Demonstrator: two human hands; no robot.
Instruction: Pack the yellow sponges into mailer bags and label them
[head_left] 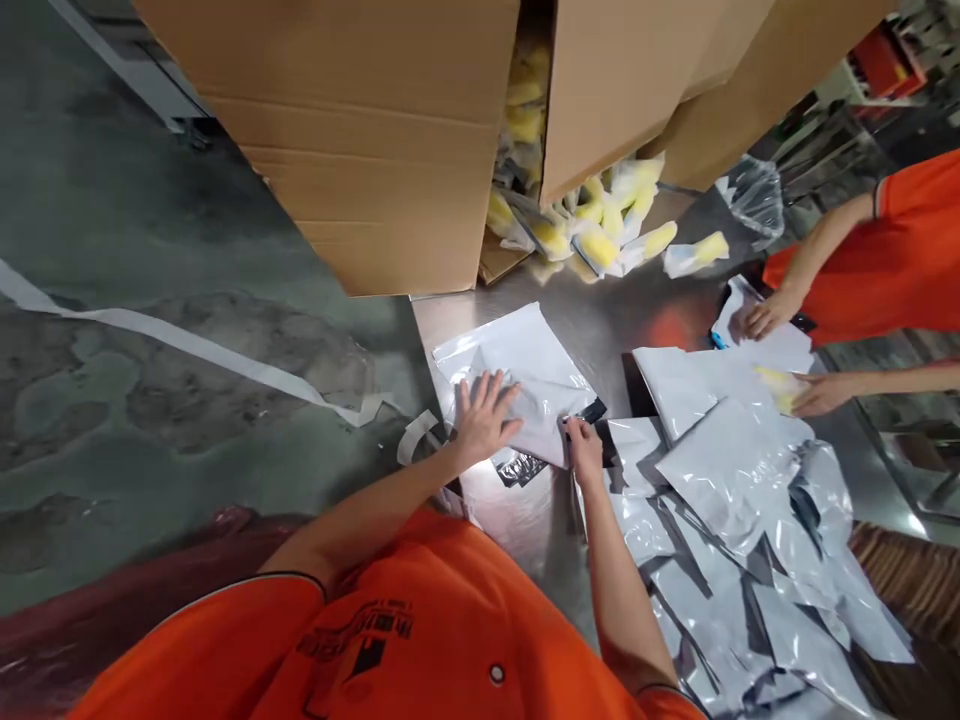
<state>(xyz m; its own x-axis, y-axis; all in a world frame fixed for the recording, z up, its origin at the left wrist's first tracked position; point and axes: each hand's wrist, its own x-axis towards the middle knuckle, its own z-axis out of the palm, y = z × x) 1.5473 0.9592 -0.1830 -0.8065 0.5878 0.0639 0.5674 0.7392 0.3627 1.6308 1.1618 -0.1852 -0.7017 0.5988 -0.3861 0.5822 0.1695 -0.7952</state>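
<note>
On the metal table in front of me lies a white plastic mailer bag (pixel 529 345) with a black edge. My left hand (pixel 484 420) rests flat on it, fingers spread. At the bag's right corner, my right hand (pixel 585 450) pinches the black edge between thumb and fingers. A second bag or sheet with a black, shiny end (pixel 517 468) shows just under the near side. To the right of my right hand, a large heap of white mailer bags (pixel 720 480) covers the table.
Beyond the bag stands a big cardboard box (pixel 375 130), with yellow items in clear wrap (pixel 600 240) spilling out. A co-worker's hands (pixel 772 315) handle another bag and a yellow item at right. A white strip (pixel 202 345) trails over the floor at left.
</note>
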